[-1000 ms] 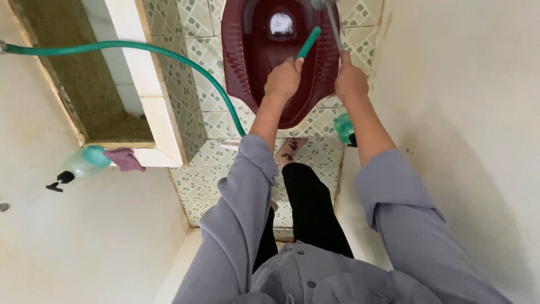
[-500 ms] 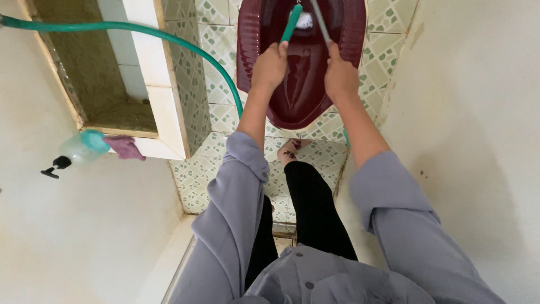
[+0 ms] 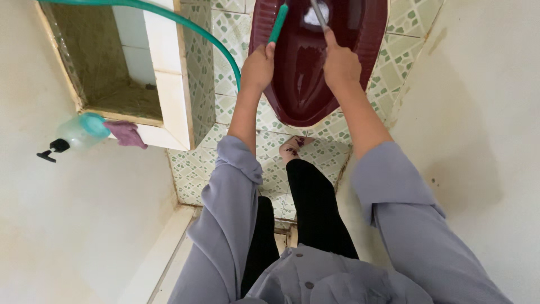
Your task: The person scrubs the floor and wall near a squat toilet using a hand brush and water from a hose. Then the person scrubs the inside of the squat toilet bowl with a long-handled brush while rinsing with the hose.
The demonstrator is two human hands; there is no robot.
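Far left, a clear pump bottle [image 3: 76, 135] with a teal collar lies on its side on the white ledge of a tiled water trough [image 3: 169, 84], a purple cloth [image 3: 126, 135] touching it. The trough looks dry; only its stained floor shows.

A green hose [image 3: 197, 28] arcs over the trough's corner and runs to the person's left hand [image 3: 257, 67], whose fingers are wrapped tight around it. The hose end sticks out past the fist, its long axis pointing up and slightly right, over the near left wall of the dark red squat toilet [image 3: 298, 107].

The toilet is set into green-and-white patterned floor tiles [image 3: 394, 62]. Its bowl is wet and glossy, with a pale patch at the far end that may be water or foam; I cannot tell which.

The right hand [image 3: 340, 65] is closed around a thin grey handle [image 3: 318, 16], which slants up and left toward that pale patch and runs out of view. Both hands are level over the bowl, close together but apart; the right is nearer the patch.

Below, grey sleeves, black trousers, and one bare foot [image 3: 292, 147] on the tiles.
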